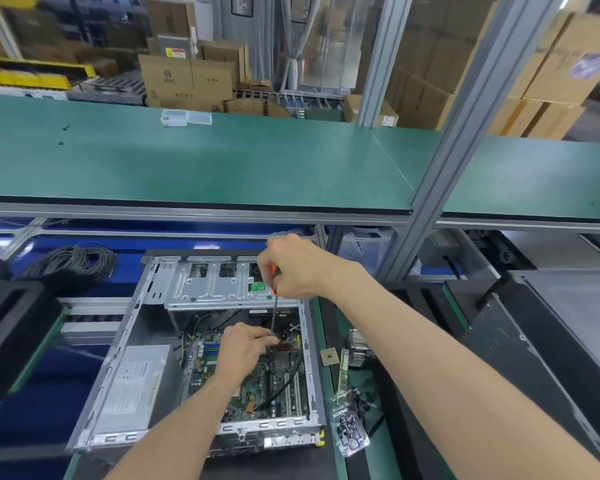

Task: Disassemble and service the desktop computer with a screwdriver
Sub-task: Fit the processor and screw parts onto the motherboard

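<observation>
Open grey metal computer case [137,341] on desk: silver power supply [132,386] left, green motherboard [257,382] right. Left hand [245,351] pinches at shaft tip over motherboard; right hand [291,268] grips orange-handled screwdriver [273,306] upright above.

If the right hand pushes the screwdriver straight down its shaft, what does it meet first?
Probably the left hand's fingertips, pinched at the screwdriver tip, then the motherboard beneath. The right hand grips the handle; depth is unclear.
</observation>
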`<act>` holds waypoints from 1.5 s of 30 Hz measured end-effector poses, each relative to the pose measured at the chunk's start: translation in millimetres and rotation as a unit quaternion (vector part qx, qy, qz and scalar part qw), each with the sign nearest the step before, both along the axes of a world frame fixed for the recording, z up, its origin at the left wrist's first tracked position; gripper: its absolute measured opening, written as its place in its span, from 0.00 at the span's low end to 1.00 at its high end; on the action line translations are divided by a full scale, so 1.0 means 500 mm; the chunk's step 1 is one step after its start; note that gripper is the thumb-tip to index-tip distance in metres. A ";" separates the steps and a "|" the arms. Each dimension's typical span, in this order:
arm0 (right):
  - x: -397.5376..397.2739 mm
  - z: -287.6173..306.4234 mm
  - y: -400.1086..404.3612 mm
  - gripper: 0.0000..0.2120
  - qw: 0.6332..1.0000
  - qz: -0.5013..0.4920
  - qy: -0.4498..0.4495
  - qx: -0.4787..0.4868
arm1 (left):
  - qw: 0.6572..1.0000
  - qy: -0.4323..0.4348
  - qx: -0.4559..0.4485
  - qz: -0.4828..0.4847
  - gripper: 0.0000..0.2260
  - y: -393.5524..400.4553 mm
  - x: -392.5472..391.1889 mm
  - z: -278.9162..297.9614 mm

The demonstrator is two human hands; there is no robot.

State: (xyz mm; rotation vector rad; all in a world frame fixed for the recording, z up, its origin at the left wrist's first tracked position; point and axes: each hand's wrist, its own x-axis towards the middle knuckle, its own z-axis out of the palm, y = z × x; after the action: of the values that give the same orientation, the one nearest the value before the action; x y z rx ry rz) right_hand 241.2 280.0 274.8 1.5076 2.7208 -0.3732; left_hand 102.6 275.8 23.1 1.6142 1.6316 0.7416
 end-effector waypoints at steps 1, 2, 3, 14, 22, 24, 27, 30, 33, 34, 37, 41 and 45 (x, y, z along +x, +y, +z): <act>0.002 0.003 -0.003 0.11 1.000 0.012 0.018 -0.018 | 1.000 0.002 -0.002 -0.001 0.05 0.000 -0.003 -0.001; 0.003 0.002 -0.005 0.11 0.999 0.021 0.031 -0.021 | 1.000 0.004 -0.002 -0.004 0.04 0.001 -0.005 -0.001; 0.002 -0.002 -0.005 0.08 0.999 0.020 0.037 -0.009 | 1.000 0.005 0.000 -0.006 0.04 0.001 -0.006 -0.002; 0.005 -0.007 0.021 0.14 0.998 0.034 0.041 -0.015 | 0.999 0.024 -0.020 -0.007 0.08 0.008 -0.006 -0.006; -0.025 -0.032 0.019 0.06 0.997 -0.021 -0.032 0.070 | 0.998 0.050 -0.047 0.001 0.12 0.002 -0.003 0.004; -0.023 -0.027 0.017 0.03 0.999 -0.007 -0.014 0.047 | 0.996 0.067 -0.052 -0.007 0.13 0.002 0.000 0.005; -0.017 -0.016 0.004 0.14 1.000 0.006 0.017 0.016 | 0.995 0.087 -0.050 -0.014 0.12 -0.001 0.000 0.005; -0.013 -0.024 -0.002 0.08 0.999 0.015 0.034 0.029 | 0.994 0.099 -0.044 -0.017 0.12 0.000 -0.001 0.004; -0.014 -0.043 0.003 0.10 0.996 -0.056 0.041 0.059 | 0.993 0.109 -0.037 -0.014 0.11 0.000 0.000 0.005; -0.016 -0.046 0.007 0.12 0.994 -0.080 0.028 0.071 | 0.993 0.116 -0.031 -0.019 0.12 0.002 0.000 0.003; -0.025 -0.046 0.015 0.04 0.993 -0.075 0.021 0.086 | 0.989 0.140 -0.025 -0.034 0.13 0.004 0.000 -0.002; -0.030 -0.039 0.011 0.12 0.995 -0.050 0.083 0.029 | 0.986 0.158 -0.026 -0.050 0.13 0.005 -0.006 -0.004; -0.037 -0.055 0.016 0.10 0.989 -0.103 0.081 0.072 | 0.981 0.182 -0.021 -0.056 0.13 0.008 -0.002 -0.015</act>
State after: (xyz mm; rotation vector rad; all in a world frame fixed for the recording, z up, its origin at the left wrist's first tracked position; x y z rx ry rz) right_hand 222.7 288.1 247.3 1.8850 2.7729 -0.3220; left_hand 101.6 279.9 15.5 1.8749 1.7746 0.3643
